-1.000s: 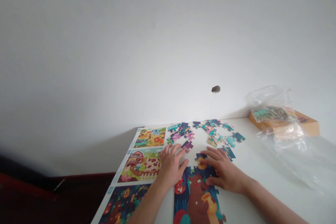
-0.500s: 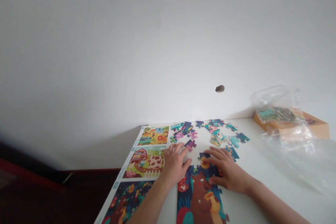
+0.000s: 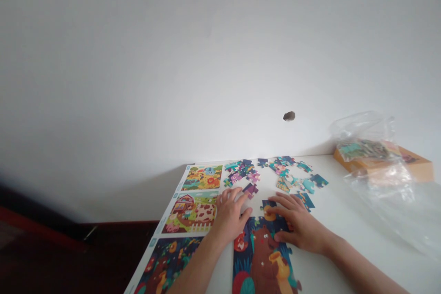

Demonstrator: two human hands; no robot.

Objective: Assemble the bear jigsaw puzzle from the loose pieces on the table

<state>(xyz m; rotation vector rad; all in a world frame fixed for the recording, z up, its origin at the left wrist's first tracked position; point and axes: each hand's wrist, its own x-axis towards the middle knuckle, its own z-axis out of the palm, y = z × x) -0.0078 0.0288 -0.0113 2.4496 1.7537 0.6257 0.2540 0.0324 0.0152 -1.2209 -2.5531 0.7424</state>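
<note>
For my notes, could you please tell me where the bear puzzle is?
In the head view, the bear puzzle lies low, just right of centre, beside the picture sheet, its upper-right edge under the right hand.

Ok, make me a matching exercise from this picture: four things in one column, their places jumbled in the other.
Things:
1. partly assembled brown-bear jigsaw
2. white sheet printed with colourful scenes
3. small dark hole
4. crumpled clear plastic bag

Places:
A. in the pale wall
B. on the orange cardboard box
C. partly covered by the right hand
D. along the white table's left edge

Pairs: 1-C, 2-D, 3-A, 4-B.
</note>
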